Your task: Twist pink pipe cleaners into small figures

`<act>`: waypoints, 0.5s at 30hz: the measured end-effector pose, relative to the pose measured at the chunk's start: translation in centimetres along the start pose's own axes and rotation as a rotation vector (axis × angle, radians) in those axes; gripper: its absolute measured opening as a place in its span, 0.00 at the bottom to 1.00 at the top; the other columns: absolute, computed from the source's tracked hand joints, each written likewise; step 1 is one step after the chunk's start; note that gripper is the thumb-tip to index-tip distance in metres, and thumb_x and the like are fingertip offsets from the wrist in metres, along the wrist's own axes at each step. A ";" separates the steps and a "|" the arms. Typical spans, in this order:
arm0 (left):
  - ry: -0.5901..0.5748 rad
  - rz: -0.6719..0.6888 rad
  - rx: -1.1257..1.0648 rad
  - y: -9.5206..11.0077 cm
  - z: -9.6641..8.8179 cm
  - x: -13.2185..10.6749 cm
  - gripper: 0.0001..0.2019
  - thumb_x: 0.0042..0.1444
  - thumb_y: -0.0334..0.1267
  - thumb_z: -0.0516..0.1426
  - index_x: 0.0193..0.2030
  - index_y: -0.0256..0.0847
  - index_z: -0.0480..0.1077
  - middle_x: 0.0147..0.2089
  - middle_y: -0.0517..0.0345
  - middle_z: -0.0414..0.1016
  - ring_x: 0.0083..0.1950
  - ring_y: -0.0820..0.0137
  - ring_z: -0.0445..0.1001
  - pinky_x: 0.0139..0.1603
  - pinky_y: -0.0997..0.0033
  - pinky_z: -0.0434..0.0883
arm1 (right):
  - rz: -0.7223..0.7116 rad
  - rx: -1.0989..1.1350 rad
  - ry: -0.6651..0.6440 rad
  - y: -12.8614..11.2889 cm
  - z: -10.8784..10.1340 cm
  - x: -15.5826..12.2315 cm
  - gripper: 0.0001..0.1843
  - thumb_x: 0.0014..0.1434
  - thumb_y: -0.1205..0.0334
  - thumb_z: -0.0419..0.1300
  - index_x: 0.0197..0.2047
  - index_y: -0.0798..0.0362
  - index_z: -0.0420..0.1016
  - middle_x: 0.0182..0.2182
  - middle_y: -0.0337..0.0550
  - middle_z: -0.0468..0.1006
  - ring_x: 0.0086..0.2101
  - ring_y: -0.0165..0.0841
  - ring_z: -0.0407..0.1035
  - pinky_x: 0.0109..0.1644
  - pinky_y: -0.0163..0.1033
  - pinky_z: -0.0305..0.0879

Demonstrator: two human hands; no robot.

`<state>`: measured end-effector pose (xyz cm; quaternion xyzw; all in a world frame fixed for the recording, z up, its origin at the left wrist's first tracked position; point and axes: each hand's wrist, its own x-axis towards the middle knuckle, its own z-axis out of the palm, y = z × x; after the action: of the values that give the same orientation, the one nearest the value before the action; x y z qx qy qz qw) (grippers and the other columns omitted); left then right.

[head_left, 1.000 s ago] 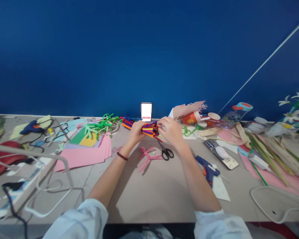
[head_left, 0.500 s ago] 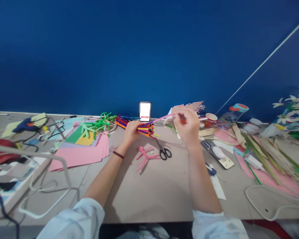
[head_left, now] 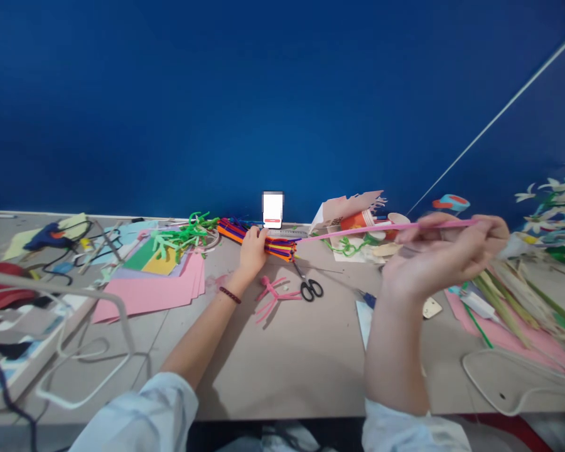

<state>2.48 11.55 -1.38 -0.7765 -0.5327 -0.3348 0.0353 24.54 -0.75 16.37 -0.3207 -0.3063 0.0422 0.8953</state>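
My left hand [head_left: 253, 252] presses down on a thick bundle of multicoloured pipe cleaners [head_left: 279, 247] lying on the table. Far to the right, my right hand [head_left: 445, 248] pinches one long pink pipe cleaner [head_left: 381, 229] near its end, and the other end reaches back toward the bundle. Below the bundle lie black-handled scissors [head_left: 311, 289] and a small pink pipe-cleaner figure [head_left: 274, 299]. My right forearm hides most of a blue glue gun [head_left: 368, 301].
Stacked pink and coloured paper sheets [head_left: 141, 301] and green pipe-cleaner shapes [head_left: 179, 240] lie to the left. An orange paper cup [head_left: 355, 221] stands at the back. Long dried leaves [head_left: 503, 307] lie on pink paper at the right. A white wire frame [head_left: 75, 295] crosses the left foreground.
My right hand has swung far right, drawing the pink pipe cleaner out to its full length. My left hand stays on the bundle. The glue gun and phone are now mostly covered.
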 end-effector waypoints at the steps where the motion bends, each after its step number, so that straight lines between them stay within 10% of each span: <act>1: -0.004 -0.001 -0.059 0.1 0.0 0.1 0.26 0.45 0.26 0.58 0.53 0.38 0.63 0.48 0.45 0.63 0.49 0.57 0.66 0.47 0.58 0.66 | 0.008 0.009 0.007 -0.3 -0.1 0.0 0.05 0.60 0.61 0.46 0.31 0.45 0.57 0.18 0.32 0.63 0.13 0.27 0.54 0.15 0.35 0.47; 6: -0.132 0.013 -0.312 1.4 -1.8 0.8 0.17 0.49 0.36 0.59 0.46 0.36 0.67 0.45 0.49 0.68 0.48 0.61 0.69 0.48 0.62 0.67 | 0.139 0.037 -0.158 -0.7 -0.8 0.6 0.03 0.57 0.57 0.54 0.34 0.44 0.62 0.22 0.33 0.66 0.15 0.26 0.56 0.18 0.35 0.50; 15: -0.838 0.394 -0.410 2.5 -5.4 -2.3 0.15 0.44 0.25 0.54 0.37 0.44 0.75 0.39 0.56 0.76 0.39 0.67 0.73 0.39 0.73 0.68 | 0.534 0.079 -0.561 0.9 -0.6 0.3 0.09 0.52 0.55 0.62 0.35 0.50 0.71 0.18 0.31 0.64 0.18 0.24 0.59 0.18 0.30 0.53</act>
<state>1.52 6.45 2.23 -0.9208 -0.2680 -0.0790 -0.2723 25.25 -0.27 15.68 -0.3304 -0.4433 0.3715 0.7459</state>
